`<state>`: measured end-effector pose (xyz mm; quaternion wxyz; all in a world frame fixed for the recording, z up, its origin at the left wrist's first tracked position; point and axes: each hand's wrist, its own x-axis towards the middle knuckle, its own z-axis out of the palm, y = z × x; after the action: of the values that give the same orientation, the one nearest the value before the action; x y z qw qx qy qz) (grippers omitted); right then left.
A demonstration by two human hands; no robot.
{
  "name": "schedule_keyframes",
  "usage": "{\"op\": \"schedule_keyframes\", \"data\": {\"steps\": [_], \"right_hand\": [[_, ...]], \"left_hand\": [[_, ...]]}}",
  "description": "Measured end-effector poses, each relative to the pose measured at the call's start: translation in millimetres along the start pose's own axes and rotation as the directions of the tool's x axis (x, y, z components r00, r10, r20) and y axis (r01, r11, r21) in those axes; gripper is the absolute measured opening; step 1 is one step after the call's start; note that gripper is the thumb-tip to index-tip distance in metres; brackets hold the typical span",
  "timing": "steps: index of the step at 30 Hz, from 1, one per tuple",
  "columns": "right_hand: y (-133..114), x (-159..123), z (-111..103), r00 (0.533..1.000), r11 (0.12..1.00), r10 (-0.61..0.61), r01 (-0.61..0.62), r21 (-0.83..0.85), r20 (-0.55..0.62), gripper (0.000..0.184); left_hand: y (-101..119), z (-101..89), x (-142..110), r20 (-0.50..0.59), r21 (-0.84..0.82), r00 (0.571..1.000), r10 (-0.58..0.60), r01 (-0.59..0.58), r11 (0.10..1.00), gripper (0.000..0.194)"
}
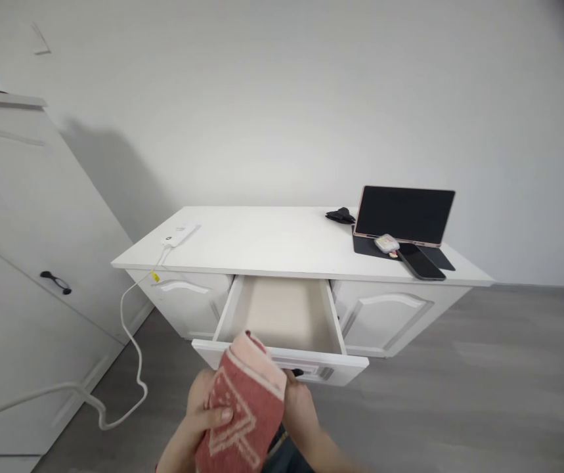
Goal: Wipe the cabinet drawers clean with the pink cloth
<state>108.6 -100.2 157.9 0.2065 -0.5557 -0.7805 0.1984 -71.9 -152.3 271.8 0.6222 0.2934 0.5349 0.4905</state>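
While drawer open: step: both hands grip folded sock, above drawer front
left hand [201,412]: clasps red patterned sock [245,410]
right hand [300,410]: pinches sock edge
next: lift over drawer [282,315] front, then release

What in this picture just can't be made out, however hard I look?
Head view only:
- Right hand: mostly hidden behind the red sock, so its grip is unclear.
- Left hand: the wrist is cut off by the bottom edge.
- Drawer: its near floor is hidden by its own front panel and the sock.
- Small black item beside the tablet: too small to identify.
- Cable: its far end leaves the left edge.
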Motion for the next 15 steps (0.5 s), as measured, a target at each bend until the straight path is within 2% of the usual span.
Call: {"op": "schedule_keyframes", "data": {"steps": [2,4,6,7,8,9,11,13,15], "right_hand": [[-3,-2,-4,0.999,1.0,0.02,-0.02,-0.009,0.032,0.012],[-6,-3,-8,0.998,0.998,0.049,-0.048,-0.027,0.041,0.014],[-8,-3,-11,0.997,0.997,0.069,-0.068,-0.03,0.03,0.015],[-8,-4,-12,0.997,0.997,0.074,-0.074,-0.026,0.022,0.015],[-8,-5,-13,0.997,0.997,0.074,-0.074,-0.021,0.013,0.014],[-7,-5,-12,0.998,0.997,0.07,-0.07,-0.019,0.004,0.013],[-5,-6,-10,0.999,0.998,0.051,-0.052,-0.029,-0.013,0.012],[-2,-7,-5,0.999,0.998,0.033,-0.034,-0.05,-0.033,0.013],[1,-7,-1,0.999,0.998,0.018,-0.021,-0.061,-0.052,0.013]], "left_hand": [[25,24.0,8,0.042,-0.053,0.999,0.028,-0.026,0.998,0.051],[51,50.7,27,0.083,-0.026,0.992,0.089,-0.087,0.996,0.057],[71,74.9,54,0.138,0.087,0.967,0.214,-0.227,0.97,0.061],[79,85.2,70,0.187,0.167,0.94,0.285,-0.316,0.934,0.058],[83,94.4,86,0.236,0.279,0.905,0.353,-0.411,0.868,0.054],[85,102.8,102,0.296,0.415,0.862,0.411,-0.503,0.758,0.049],[81,118.2,133,0.45,0.605,0.779,0.437,-0.625,0.492,0.041],[68,132.5,160,0.611,0.671,0.715,0.339,-0.695,0.257,0.034],[49,144.5,180,0.74,0.655,0.648,0.179,-0.755,0.028,0.037]]}}
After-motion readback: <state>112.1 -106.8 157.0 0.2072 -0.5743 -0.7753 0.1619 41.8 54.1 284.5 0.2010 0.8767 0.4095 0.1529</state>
